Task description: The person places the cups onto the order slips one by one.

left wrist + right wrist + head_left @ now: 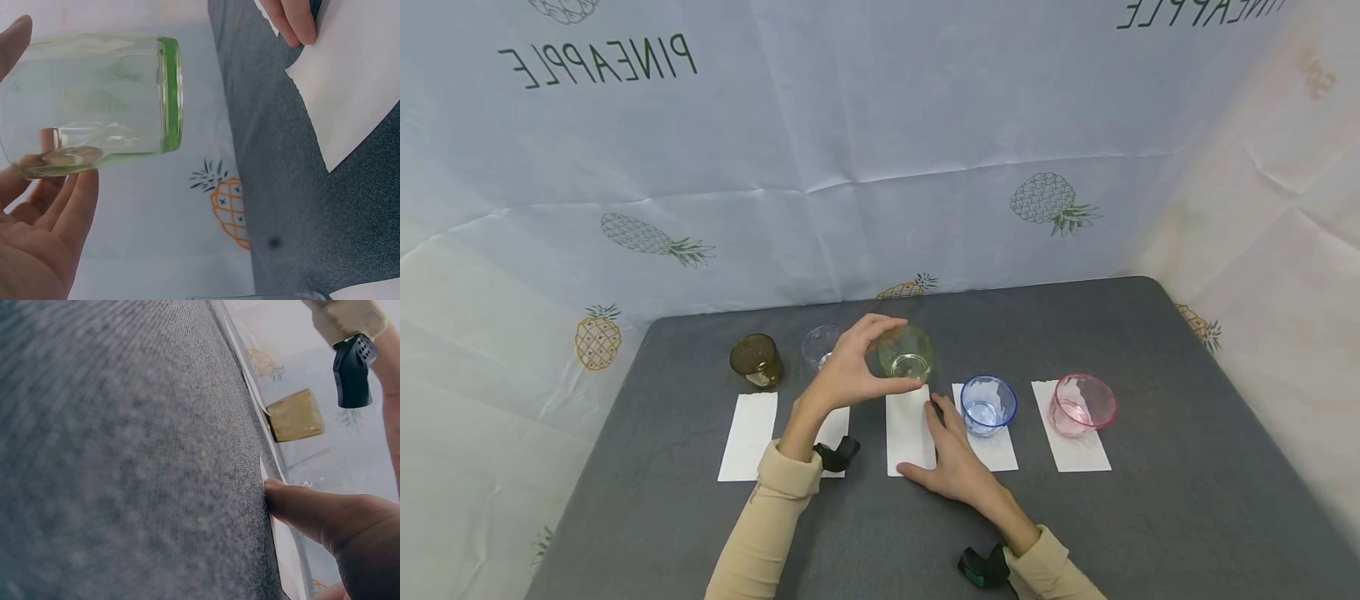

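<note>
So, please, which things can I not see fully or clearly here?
Clear glass, head view: partly behind the left hand.
Middle paper, head view: right edge partly hidden by the right hand.
The right hand, left wrist view: cut off by the top edge.
Table surface, right wrist view: blurred in the foreground.

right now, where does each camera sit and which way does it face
Head: worn on the head, facing forward and down over the gray table; left hand, right hand and sleeves show.
Left wrist: worn there, facing the green glass the left hand holds; right fingertips show at top.
Right wrist: worn there, facing low across the table toward the brown glass; right thumb and left sleeve show.
Shared: head and left wrist both see the green glass.
</note>
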Tool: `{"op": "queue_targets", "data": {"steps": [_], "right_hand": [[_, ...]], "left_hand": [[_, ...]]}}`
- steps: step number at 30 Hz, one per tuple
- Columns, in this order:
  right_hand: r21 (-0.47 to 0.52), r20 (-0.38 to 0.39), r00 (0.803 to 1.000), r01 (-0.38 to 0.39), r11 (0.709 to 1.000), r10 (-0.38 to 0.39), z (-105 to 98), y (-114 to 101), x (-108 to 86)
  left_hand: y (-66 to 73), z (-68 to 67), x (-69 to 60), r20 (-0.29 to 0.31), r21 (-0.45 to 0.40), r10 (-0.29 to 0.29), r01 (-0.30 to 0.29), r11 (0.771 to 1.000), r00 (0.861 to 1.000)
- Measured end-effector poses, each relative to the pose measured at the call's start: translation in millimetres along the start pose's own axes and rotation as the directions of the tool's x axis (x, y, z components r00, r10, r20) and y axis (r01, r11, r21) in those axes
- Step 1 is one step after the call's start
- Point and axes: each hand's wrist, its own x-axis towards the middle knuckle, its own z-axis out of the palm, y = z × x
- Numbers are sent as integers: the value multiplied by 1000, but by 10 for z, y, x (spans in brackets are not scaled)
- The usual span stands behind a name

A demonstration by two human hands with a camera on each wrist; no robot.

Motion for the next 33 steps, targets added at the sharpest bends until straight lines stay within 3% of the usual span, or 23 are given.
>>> {"op": "queue_targets", "data": {"steps": [13, 24, 33], "right_hand": [[-6, -1, 1000, 17, 1000, -17, -7, 8, 7], [-3, -19, 998, 67, 998, -67, 8, 24, 13], [-13, -52, 992, 112, 994, -112, 16, 41, 32]], "left_hand": [[23, 29, -130, 59, -34, 16, -14, 999, 998], [-5, 85, -227, 65, 7, 29, -29, 1000, 997], [-90, 174, -304, 87, -45, -14, 18, 999, 996]]}}
